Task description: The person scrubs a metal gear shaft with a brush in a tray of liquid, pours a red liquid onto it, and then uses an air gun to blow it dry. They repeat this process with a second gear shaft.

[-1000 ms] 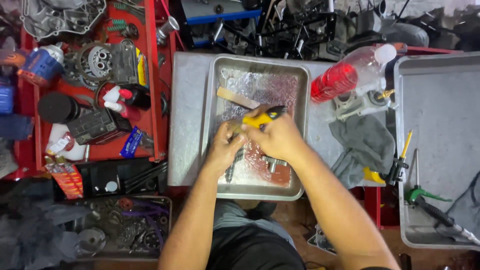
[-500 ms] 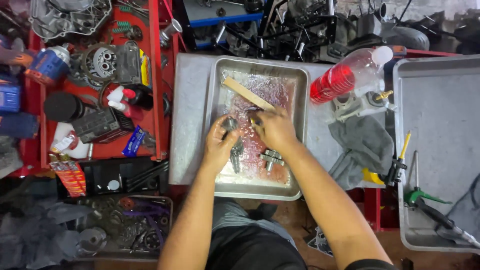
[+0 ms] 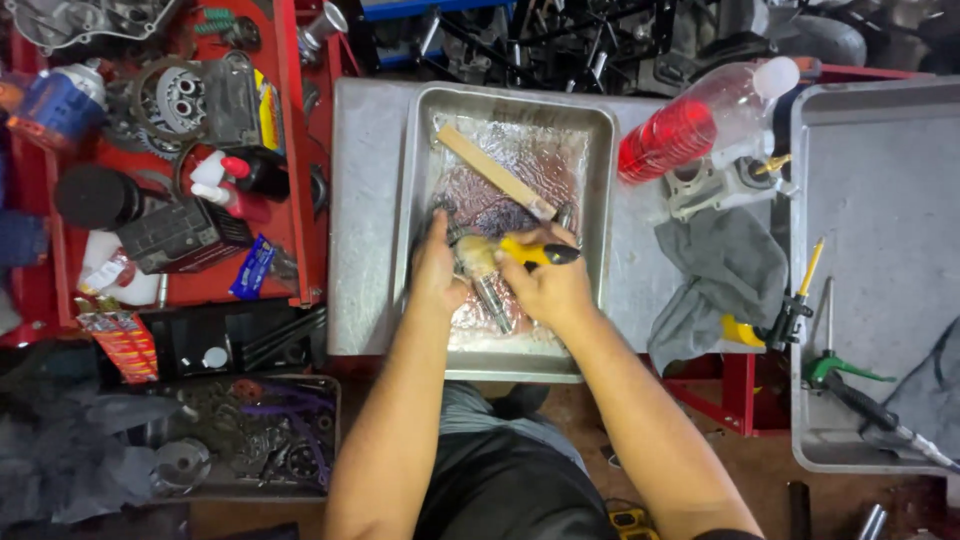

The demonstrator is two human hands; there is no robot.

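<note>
Hands meet over a shallow rectangular metal tray [image 3: 404,200] that sits on a grey metal counter [image 3: 360,230]; the tray's floor glistens with thin reddish liquid. The right hand [image 3: 552,288] is closed around a yellow-handled brush with a black tip [image 3: 528,251], its pale bristles pressed against a grey metal shaft-like part [image 3: 490,296]. The left hand [image 3: 437,268] is curled around the upper end of that part, which lies at a tilt in the liquid near the tray's middle. A flat wooden stick [image 3: 495,172] rests diagonally in the far half of the tray, just beyond the hands.

To the right of the tray lie a clear plastic bottle partly filled with red liquid [image 3: 690,128], a grey metal cylinder casting [image 3: 715,185] and a crumpled grey rag [image 3: 720,275]. Further right is a second large grey metal tray [image 3: 880,200]. Left of the counter, a red tool tray [image 3: 290,180] holds clutch parts and small bottles.
</note>
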